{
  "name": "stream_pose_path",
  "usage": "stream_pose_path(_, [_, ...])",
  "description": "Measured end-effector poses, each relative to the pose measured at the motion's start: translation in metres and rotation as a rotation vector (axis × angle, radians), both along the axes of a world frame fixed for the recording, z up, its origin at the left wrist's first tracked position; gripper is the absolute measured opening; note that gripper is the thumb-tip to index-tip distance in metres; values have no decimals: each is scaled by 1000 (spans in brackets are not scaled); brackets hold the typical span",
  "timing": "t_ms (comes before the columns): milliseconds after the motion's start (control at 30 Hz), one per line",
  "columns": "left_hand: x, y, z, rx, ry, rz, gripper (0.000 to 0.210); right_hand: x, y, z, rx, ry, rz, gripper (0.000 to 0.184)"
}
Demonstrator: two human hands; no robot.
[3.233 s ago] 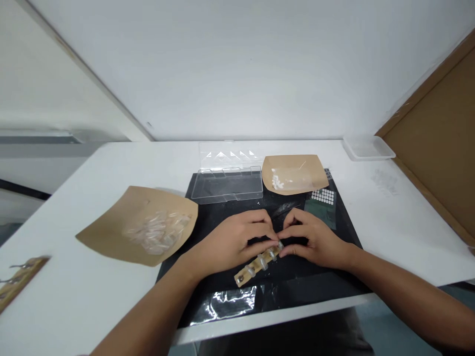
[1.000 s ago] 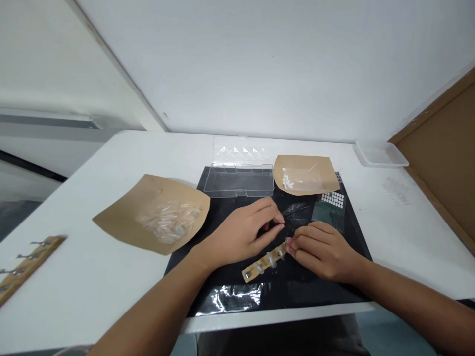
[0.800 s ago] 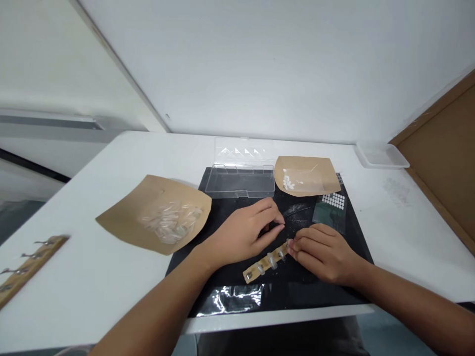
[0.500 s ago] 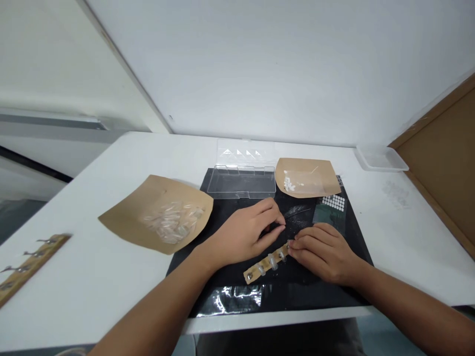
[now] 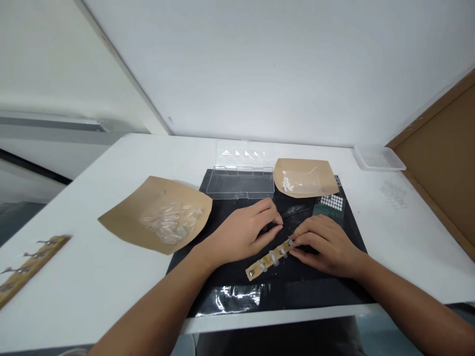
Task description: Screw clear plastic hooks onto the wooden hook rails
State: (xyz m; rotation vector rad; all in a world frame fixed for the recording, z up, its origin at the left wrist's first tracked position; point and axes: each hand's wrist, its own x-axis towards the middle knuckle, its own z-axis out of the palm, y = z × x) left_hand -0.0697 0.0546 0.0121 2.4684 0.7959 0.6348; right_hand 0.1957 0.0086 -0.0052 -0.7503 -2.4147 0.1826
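Note:
A narrow wooden strip [image 5: 267, 262] with metal studs lies slantwise on the black mat [image 5: 315, 294]. Several clear false nails [image 5: 274, 258] stand along it. At the strip's far right end, my right hand [image 5: 322, 244] has thumb and fingertips closed on a clear false nail [image 5: 290, 242] at the last stud. My left hand [image 5: 250, 227] hovers just beyond the strip, thumb and forefinger pinched together; whatever is between them is too small to make out.
Left of the mat, a brown paper tray [image 5: 126, 212] holds many clear false nails. Behind are an open clear case [image 5: 241, 188], another paper tray [image 5: 330, 178] with white bits, and a sheet of white dots [image 5: 332, 202]. A hooked wooden rack [image 5: 33, 262] lies far left; a plastic tub [image 5: 380, 159] stands right.
My right hand has shifted slightly up, its fingers lifting a little so the strip's end shows more. My left hand keeps its pinch almost in place.

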Motion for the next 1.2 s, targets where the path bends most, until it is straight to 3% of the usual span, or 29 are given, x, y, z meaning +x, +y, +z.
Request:
stream_pose_path(200, [-1,1,2,27,37,-20,17,12,7,5,-52,64,5,18])
stream_pose_path(300, [-1,2,3,82,50,-37,24,29,18,6,-31,84,-45,8])
stream_pose_path(433, [-3,4,2,81,56,-59,32,61,35,8,53,39,-237,11])
stream_pose_path(633, [-6,6,-5,99,13,-12,32,103,53,7,-108,-87,-567,31])
stream_pose_path(767, [-7,6,-6,162,-26,6,43,110,53,9,-199,0,-534,51])
stream_pose_path(1000, [-5,2,5,209,-98,-23,24,112,47,17,-233,177,-614,38])
stream_pose_path(1200, [-6,6,7,248,-67,-55,23,127,50,18,-394,-32,-544,34])
